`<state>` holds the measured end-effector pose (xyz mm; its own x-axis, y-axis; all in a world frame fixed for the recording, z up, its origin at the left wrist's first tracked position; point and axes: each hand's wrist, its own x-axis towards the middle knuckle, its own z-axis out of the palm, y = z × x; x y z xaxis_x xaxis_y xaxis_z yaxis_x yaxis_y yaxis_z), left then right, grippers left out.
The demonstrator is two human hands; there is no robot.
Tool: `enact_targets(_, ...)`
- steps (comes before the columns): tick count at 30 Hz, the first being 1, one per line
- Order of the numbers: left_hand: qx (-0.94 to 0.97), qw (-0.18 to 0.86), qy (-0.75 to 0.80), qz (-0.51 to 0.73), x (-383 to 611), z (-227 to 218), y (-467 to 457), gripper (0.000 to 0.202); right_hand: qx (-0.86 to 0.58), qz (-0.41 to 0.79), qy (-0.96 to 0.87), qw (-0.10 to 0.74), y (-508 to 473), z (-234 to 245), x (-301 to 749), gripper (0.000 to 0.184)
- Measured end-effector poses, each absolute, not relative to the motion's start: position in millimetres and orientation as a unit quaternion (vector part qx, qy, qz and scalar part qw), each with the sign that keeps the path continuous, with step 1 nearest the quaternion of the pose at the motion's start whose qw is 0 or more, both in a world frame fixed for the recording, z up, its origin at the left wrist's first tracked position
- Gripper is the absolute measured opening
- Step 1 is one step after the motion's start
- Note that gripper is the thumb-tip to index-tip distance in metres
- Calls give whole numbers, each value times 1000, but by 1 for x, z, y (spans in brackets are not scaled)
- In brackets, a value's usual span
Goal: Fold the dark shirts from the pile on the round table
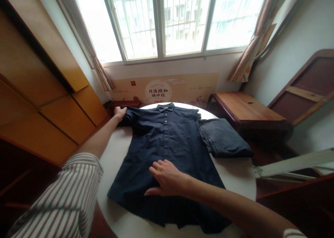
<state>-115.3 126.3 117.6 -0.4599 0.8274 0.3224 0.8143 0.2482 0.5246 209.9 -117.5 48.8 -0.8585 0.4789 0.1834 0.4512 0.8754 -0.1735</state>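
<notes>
A dark navy short-sleeved shirt (172, 137) lies spread front up, its collar toward the window and its hem toward me. At the end of the sleeve on the left, my left hand (120, 113) is closed on the cloth, thumb and fingers pinching the cuff. My right hand (167, 179) is over the lower front of the shirt, palm down, thumb held away from the fingers and nothing in it. Whether that palm presses on the cloth I cannot tell. Folded dark grey cloth (224, 138) rests beside the shirt's right edge, against the sleeve there.
The shirt lies on a round white table (241, 179). Wooden cabinets (52, 106) stand on the left, and a low brown wooden table (250, 106) on the right. A white bar (297, 163) reaches toward the table's right edge. Behind are a printed banner (193, 87) and windows.
</notes>
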Motion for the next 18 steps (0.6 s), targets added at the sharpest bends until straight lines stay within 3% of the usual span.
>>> enact_targets(3, 492, -15, 809, 322, -115, 126, 131, 31, -215, 42, -972, 89, -151, 35, 189, 70)
enact_targets(7, 646, -87, 698, 295, -78, 117, 117, 36, -163, -2, -984, 77, -165, 19, 179, 22)
enact_targets(9, 778, -66, 577, 238, -52, 101, 105, 36, -141, 4, -987, 78, -168, 19, 181, 13)
enact_targets(12, 857, -6, 497, 135, -21, 69, 87, 41, -112, 36, -991, 65, -179, 26, 184, 17)
enact_targets(15, 821, 21, 569, 46, -11, 37, 79, 54, -96, 71, -992, 44, -183, 42, 192, 18)
enact_targets(18, 792, 7, 609, 32, -12, 13, 79, 60, -139, 130, -980, 59, -150, 69, 210, 30)
